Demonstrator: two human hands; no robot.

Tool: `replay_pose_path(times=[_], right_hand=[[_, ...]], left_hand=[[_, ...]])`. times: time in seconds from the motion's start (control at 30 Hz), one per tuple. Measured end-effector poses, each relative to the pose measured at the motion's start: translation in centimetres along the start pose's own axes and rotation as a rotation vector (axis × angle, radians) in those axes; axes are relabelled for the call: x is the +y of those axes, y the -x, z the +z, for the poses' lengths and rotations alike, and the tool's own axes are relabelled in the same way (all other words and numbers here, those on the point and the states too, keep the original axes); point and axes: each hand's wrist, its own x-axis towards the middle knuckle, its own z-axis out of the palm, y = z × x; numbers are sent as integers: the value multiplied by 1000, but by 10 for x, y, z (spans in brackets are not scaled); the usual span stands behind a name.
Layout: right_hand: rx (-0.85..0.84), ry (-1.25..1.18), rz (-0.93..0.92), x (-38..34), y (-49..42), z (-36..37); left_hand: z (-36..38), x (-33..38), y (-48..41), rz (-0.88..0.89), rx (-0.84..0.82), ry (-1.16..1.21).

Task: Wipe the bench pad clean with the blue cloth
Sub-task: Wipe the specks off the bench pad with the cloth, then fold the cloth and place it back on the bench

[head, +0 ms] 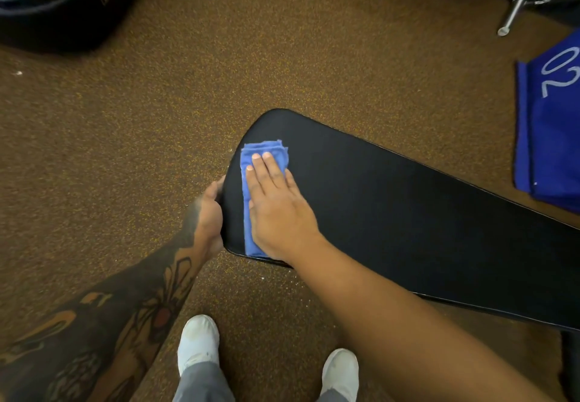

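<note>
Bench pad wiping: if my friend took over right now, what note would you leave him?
Right hand lies flat on the blue cloth, pressing it on the bench pad near its rounded end.
Left hand holds that end's edge, steadying it.
Done: wiping is under way; no clean or dirty areas can be told apart.
Left: the long stretch of pad to the right.

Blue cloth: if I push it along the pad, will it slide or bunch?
Probably floppy: the blue cloth lies folded with frayed edges. Under the flat right hand it likely slides on the smooth bench pad.
</note>
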Motion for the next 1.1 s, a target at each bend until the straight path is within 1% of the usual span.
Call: replay_pose_path(times=[0.03, 0.07, 0.13, 0.2, 0.23, 0.3, 0.4, 0.43, 0.5, 0.6, 0.7, 0.77, 0.83, 0.9, 0.97, 1.0, 1.1], right_hand=[[3, -14, 12, -10, -4, 1], [-4, -14, -14, -21, -4, 3], [-51, 31, -151, -34, 8, 7], [-85, 83, -242, -24, 19, 4], [-69, 94, -241, -16, 18, 3], [-41, 94, -181, -8, 7, 1], [-34, 29, -81, -27, -7, 2], [-44, 24, -83, -36, -3, 4], [-89, 71, -153, -46, 16, 6], [-119, 97, -245, -27, 43, 4], [-103, 76, -152, 2, 47, -1], [-136, 48, -76, 9, 46, -8], [-123, -26, -29, 3, 42, -15], [-48, -91, 25, -4, 28, -27], [33, -83, 73, -2, 6, -39], [1, -72, 83, 1, -6, -46], [-236, -69, 77, 10, -31, -61]], left_hand=[[-2, -1, -1, -7, -2, 30], [-4, -1, -3, -20, -7, 74], [-9, -3, -7, -56, 0, 142], [-11, -3, -8, -102, -14, 165], [-11, -3, -8, -112, -11, 167], [-10, -3, -10, -96, 19, 152], [-8, -7, -11, -61, -9, 183], [-9, -8, -10, -68, -12, 191], [-13, -7, -10, -80, -16, 193], [-15, -6, -12, -112, 12, 139], [-9, -5, -8, -80, 8, 91], [-4, -5, -3, -66, 37, 32], [0, -4, 4, -8, 108, -38], [3, -6, 9, 12, 159, -74], [8, -5, 21, 28, 262, -85], [13, -6, 32, 49, 316, -62], [10, -34, 55, -24, 448, -45]])
